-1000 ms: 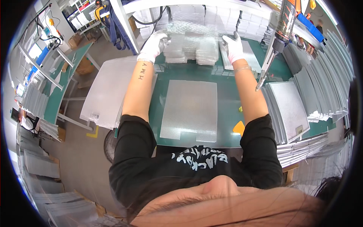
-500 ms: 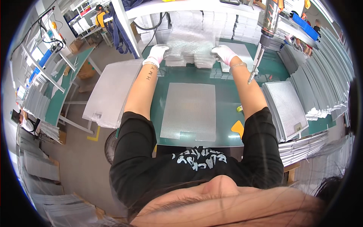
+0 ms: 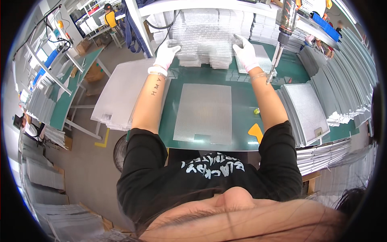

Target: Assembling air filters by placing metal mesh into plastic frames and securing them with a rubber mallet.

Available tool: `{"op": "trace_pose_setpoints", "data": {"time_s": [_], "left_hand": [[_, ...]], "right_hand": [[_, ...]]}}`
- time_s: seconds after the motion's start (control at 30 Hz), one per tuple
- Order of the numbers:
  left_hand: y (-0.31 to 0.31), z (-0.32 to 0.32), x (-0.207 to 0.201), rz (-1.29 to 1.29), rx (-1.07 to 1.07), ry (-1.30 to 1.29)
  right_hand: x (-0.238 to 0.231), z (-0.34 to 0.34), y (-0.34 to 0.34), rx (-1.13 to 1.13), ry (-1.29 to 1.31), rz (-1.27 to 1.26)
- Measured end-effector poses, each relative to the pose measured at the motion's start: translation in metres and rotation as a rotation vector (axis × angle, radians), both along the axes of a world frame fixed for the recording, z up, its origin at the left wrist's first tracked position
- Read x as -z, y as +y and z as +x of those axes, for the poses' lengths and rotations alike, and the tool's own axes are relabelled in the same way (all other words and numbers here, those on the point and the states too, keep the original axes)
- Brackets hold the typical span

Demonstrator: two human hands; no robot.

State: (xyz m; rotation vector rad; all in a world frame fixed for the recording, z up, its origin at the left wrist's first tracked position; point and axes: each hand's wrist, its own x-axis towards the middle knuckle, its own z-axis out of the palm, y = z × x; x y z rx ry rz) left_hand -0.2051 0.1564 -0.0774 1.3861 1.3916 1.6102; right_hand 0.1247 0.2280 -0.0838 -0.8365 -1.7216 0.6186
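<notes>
My left hand [image 3: 166, 55], in a white glove, is beside the left edge of a tall stack of translucent mesh-patterned sheets [image 3: 209, 40] at the back of the bench. At the stack's right edge is my right hand [image 3: 245, 53], gloved alike. Both hands are open, thumbs apart from the fingers, with nothing held in them. A single mesh sheet [image 3: 203, 113] lies flat on the green bench top [image 3: 242, 101] between my forearms. Behind my right hand a smaller pile of sheets [image 3: 262, 58] rests on the bench.
An electric screwdriver [image 3: 285, 36] hangs over the bench at right. Piled sheets stand at left [image 3: 121, 94] and right [image 3: 304, 113]. An orange scraper [image 3: 255, 132] and a small yellow-green item [image 3: 256, 111] lie near my right forearm. A white shelf [image 3: 201, 5] spans the back.
Both hands have let go of the stack's sides and spread slightly outward, fingers opening. The sheets that were blurred between them now rest on the back stack.
</notes>
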Motion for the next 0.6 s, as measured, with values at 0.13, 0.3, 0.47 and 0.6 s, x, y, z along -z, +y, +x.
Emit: {"op": "trace_pose_setpoints", "data": {"time_s": [0.13, 0.3, 0.47, 0.6], "left_hand": [[-0.034, 0.005, 0.008, -0.024, 0.084, -0.128], [-0.078, 0.005, 0.039, -0.127, 0.166, -0.128], [-0.103, 0.011, 0.058, -0.241, 0.098, -0.098], [-0.123, 0.025, 0.059, -0.149, 0.105, -0.335]], "right_hand": [[0.008, 0.004, -0.026, -0.05, 0.132, 0.022], [0.02, 0.016, -0.06, -0.123, 0.04, -0.213], [0.017, 0.01, -0.08, -0.159, 0.053, -0.647], [0.033, 0.023, -0.086, -0.214, 0.079, -0.641]]}}
